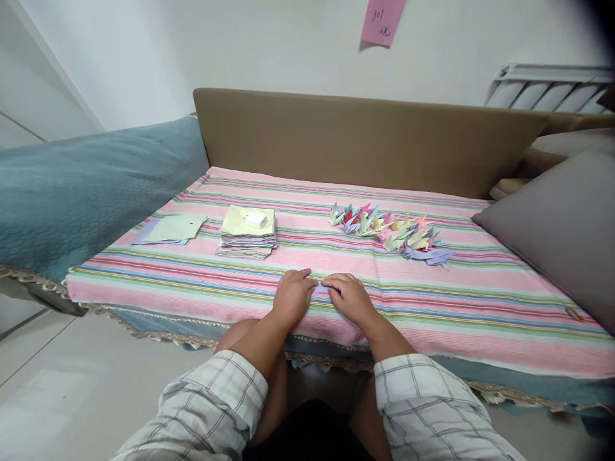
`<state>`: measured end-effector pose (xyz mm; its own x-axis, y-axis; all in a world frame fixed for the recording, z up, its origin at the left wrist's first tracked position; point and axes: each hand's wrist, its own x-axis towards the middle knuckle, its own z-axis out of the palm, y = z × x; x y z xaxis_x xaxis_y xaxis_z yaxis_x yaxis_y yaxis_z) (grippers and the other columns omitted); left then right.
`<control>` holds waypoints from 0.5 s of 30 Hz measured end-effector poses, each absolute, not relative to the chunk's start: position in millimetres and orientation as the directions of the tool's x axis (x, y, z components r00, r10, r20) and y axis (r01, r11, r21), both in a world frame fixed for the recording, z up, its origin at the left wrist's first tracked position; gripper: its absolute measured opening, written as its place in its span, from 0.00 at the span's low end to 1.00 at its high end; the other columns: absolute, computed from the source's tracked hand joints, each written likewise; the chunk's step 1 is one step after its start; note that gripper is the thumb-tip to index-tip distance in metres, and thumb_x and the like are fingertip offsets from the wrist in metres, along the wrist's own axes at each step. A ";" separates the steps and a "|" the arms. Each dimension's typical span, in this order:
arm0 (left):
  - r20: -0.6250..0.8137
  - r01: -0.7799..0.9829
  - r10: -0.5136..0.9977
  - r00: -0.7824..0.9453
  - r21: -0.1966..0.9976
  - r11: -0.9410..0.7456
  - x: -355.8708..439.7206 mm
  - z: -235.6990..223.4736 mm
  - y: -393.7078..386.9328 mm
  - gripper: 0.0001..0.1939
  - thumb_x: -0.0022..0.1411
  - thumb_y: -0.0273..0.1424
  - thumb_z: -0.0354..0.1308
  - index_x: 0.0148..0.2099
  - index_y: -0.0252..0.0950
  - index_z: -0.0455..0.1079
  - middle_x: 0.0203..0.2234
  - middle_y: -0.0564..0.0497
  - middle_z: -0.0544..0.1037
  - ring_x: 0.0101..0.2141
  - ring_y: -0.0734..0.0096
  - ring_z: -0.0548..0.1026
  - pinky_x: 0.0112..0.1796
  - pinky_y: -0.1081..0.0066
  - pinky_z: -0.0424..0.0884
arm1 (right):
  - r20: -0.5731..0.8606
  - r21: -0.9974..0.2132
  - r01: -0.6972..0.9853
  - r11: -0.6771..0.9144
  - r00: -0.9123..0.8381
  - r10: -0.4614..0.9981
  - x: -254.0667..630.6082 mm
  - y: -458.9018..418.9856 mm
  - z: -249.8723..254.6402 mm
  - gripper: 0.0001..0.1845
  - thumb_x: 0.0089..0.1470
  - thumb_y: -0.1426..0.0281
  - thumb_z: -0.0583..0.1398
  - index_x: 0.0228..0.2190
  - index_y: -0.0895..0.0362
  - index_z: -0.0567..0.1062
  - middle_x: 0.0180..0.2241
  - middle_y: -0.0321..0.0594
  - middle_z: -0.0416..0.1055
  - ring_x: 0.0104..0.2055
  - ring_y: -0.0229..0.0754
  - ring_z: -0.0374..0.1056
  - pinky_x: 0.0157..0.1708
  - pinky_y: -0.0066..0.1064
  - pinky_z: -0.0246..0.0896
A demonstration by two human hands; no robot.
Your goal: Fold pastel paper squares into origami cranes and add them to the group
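Note:
Between my two hands lies a small piece of folded lavender paper (321, 289), low on the striped cloth (230, 285). My left hand (294, 296) pinches its left end and my right hand (350, 296) its right end. Most of the paper is hidden by my fingers, so its folded shape cannot be made out. Beyond my right hand stand several folded paper cranes (368, 224) in mixed colours, set in a slanting cluster. A thick stack of square paper (246, 246) is beyond my left hand, with a small white block (256, 220) on top.
Loose green and lavender sheets (175, 228) lie at the left. The brown sofa back (355, 137) rises behind the cloth. A teal-covered armrest (100, 186) bounds the left side, a grey cushion (557, 224) the right. A small brown item (574, 314) lies near the right front.

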<state>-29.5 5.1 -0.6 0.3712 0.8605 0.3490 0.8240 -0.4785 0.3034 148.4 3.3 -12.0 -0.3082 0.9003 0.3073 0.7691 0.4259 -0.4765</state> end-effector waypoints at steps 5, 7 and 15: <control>0.333 0.832 0.879 0.342 0.328 -0.448 -29.3 -0.7 5.7 0.11 0.59 0.28 0.55 0.42 0.41 0.76 0.49 0.46 0.73 0.46 0.58 0.69 0.48 0.57 0.65 | 0.350 -0.458 0.782 0.423 -0.279 0.894 151.1 4.1 -14.6 0.19 0.50 0.77 0.53 0.39 0.51 0.78 0.45 0.40 0.71 0.48 0.45 0.61 0.50 0.38 0.58; 0.327 0.833 0.882 0.338 0.333 -0.443 -29.7 -0.9 6.5 0.11 0.58 0.28 0.55 0.42 0.41 0.76 0.50 0.46 0.73 0.46 0.58 0.69 0.49 0.57 0.65 | 0.358 -0.452 0.792 0.410 -0.260 0.897 153.7 4.4 -16.2 0.21 0.48 0.79 0.52 0.38 0.51 0.78 0.46 0.40 0.70 0.49 0.45 0.61 0.51 0.39 0.58; 0.334 0.818 0.882 0.332 0.364 -0.446 -29.9 -1.6 7.5 0.11 0.57 0.28 0.56 0.41 0.42 0.77 0.49 0.46 0.73 0.46 0.58 0.69 0.49 0.57 0.65 | 0.477 -0.325 0.828 0.456 -0.272 0.836 147.6 -15.0 -6.1 0.21 0.55 0.74 0.49 0.48 0.56 0.72 0.52 0.43 0.67 0.56 0.47 0.58 0.58 0.45 0.48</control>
<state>-29.9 7.5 -1.6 0.3320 0.8821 0.3340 0.8178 -0.4457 0.3640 147.6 -15.0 -6.1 -0.2723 0.8355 0.4772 0.8284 0.4559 -0.3254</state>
